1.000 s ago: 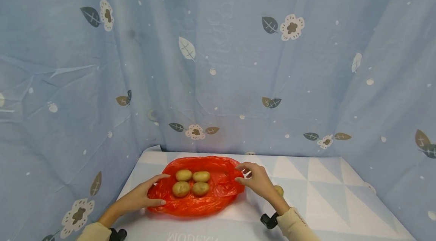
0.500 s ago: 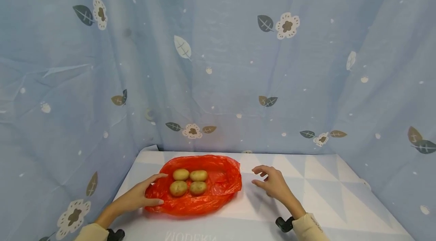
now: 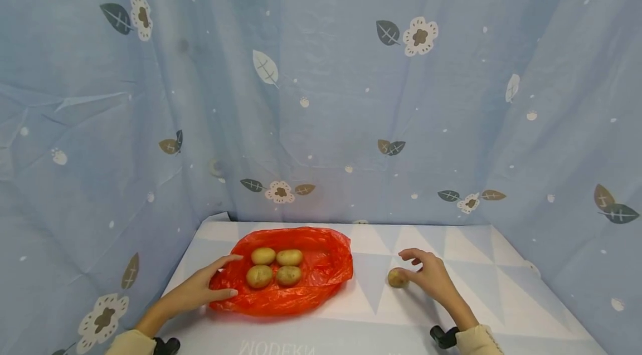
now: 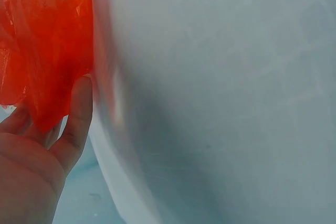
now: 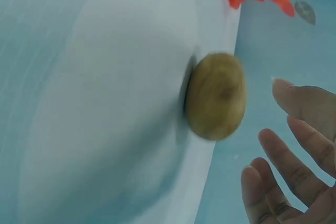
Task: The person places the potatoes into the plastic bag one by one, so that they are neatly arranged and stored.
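Observation:
A red plastic bag lies spread on the table with its mouth facing up. Several potatoes rest in it in two rows. My left hand holds the bag's left end, thumb on the near side and fingers on the far side; the left wrist view shows the thumb against the red plastic. Right of the bag, one loose potato lies on the table. My right hand hovers just beside and above it, fingers parted and apart from the potato in the right wrist view.
The table has a white and pale blue triangle pattern, with printed lettering near its front. Blue curtains with leaves and flowers hang behind and at both sides. Black wrist cameras sit at the sleeves.
My right hand has let go of the bag's right edge and moved right to the loose potato. The left hand stays on the bag. The head view has shifted slightly.

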### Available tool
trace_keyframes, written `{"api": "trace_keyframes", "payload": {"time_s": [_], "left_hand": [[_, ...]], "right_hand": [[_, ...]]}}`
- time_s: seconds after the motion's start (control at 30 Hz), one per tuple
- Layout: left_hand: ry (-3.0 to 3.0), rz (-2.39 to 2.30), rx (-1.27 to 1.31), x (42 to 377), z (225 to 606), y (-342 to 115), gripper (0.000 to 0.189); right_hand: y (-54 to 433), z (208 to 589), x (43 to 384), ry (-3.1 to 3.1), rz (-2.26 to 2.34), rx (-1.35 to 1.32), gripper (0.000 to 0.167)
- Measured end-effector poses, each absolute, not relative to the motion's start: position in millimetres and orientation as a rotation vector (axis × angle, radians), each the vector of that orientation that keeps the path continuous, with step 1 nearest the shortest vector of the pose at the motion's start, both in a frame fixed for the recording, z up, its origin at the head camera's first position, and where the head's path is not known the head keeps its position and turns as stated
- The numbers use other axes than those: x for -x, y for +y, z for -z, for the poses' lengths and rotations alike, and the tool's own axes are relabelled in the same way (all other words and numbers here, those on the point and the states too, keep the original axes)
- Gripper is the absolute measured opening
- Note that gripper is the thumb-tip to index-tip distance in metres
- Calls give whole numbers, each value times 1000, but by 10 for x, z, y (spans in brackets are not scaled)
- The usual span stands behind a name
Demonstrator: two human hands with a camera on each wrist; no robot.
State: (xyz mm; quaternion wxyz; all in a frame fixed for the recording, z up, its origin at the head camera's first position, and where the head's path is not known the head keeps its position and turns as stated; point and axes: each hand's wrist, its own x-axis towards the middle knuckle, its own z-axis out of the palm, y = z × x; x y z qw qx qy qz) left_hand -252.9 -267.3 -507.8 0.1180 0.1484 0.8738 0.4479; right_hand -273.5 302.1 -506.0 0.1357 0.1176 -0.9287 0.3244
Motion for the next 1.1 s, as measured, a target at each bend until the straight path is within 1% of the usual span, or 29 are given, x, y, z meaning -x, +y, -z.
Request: {"api": "trace_keyframes", "payload": {"time_s": [0.23,0.53,1.1], "left_hand": [[2555,-1318,-450,2518,5083,-2675,76],[2536,-1343,-434,2519,5099,-2690,76],[2519,-1356,-394,2503,5117,-2697,77]], "right_hand": [[3163,5089,2685,-2772,-1003,-254,43],[3208,5174,2675,-2868,-1004,-155,48],[3115,5328,2702,-2855,-1059,-152,50]]}}
